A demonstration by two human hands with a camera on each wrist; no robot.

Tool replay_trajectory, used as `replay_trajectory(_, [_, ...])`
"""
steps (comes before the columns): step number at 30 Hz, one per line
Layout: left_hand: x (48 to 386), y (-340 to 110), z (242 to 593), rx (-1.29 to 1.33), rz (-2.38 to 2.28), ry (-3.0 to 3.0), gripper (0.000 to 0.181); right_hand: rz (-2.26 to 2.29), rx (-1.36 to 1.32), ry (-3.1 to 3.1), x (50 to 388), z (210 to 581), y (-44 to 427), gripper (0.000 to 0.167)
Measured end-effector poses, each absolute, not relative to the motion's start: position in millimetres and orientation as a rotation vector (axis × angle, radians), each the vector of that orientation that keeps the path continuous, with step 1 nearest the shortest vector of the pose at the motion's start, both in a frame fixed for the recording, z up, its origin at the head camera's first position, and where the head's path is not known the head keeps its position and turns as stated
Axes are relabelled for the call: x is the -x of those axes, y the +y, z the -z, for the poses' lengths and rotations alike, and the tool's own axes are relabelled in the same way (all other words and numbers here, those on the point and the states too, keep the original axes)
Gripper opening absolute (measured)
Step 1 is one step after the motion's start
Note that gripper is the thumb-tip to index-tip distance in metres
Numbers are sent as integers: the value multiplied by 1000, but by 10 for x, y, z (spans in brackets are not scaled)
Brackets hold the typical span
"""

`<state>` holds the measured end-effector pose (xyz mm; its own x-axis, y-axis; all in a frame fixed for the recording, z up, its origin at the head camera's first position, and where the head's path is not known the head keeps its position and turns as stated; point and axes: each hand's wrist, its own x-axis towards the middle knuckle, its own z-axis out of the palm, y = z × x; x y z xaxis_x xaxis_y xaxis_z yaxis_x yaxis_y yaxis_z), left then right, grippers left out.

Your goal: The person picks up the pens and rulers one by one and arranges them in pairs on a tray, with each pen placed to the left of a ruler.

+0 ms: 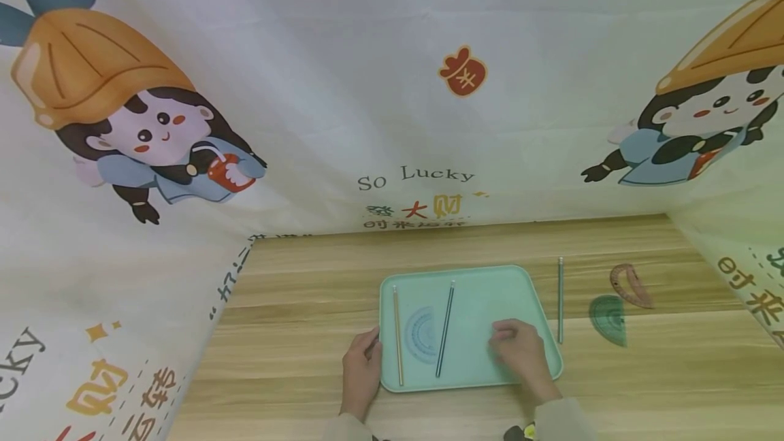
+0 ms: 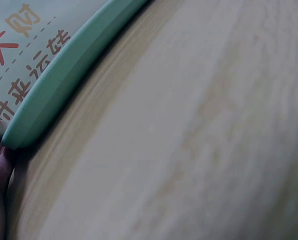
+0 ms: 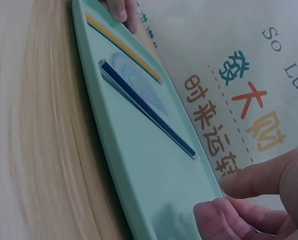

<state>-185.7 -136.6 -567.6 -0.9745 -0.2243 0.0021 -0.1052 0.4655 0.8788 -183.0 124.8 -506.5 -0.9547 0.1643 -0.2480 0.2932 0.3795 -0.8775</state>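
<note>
My left hand (image 1: pixel 361 367) grips the left rim of a mint-green tray (image 1: pixel 484 325). In the left wrist view, part of that hand shows at the tray's corner. My right hand (image 1: pixel 520 352) hovers over the tray's right part, fingers loosely bent. Nothing shows between its thumb and fingers in the right wrist view. Inside the tray lie a yellow pencil (image 1: pixel 398 335), a clear blue protractor (image 1: pixel 419 335) and a dark blue pencil (image 3: pixel 149 107). The blue pencil is slanted, just right of the protractor.
Right of the tray, a green pencil (image 1: pixel 560 301) lies on the wooden table (image 1: pixel 294 339). Beyond it are a green protractor (image 1: pixel 608 320) and a red protractor (image 1: pixel 633 286). Printed cloth (image 1: pixel 306 87) hangs at the back and both sides. A small dark and yellow item (image 1: pixel 520 433) shows at the bottom edge.
</note>
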Motion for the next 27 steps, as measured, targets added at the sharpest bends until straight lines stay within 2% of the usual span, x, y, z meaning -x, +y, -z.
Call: replay_trajectory(27, [1860, -1375, 5695, -277, 1535, -2571, 32, 1710, -455, 2487, 1820, 5058, 1677, 37])
